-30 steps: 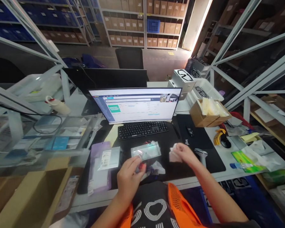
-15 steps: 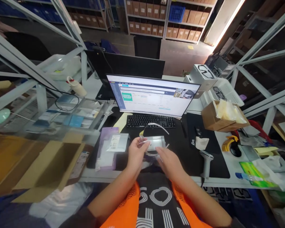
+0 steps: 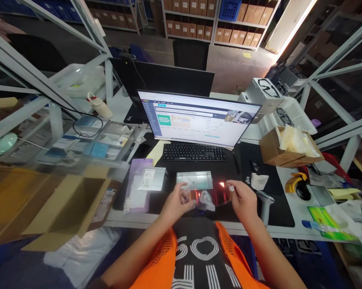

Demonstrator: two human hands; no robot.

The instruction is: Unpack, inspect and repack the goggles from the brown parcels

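Film (image 3: 222, 194) | left hand (image 3: 178, 200) and right hand (image 3: 244, 200) pinched closed on opposite ends | likely light, bendy, slippery; best held by edges

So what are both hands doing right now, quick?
Left hand: closed, pinching one end of the reddish clear film.
Right hand: closed, pinching the film's other end.

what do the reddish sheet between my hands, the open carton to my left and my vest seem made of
The sheet looks like glossy plastic, from its bright glints; glass is possible. The carton seems matte cardboard: brown, with bent flaps. The vest is probably matte synthetic fabric, partly mesh by its small holes.
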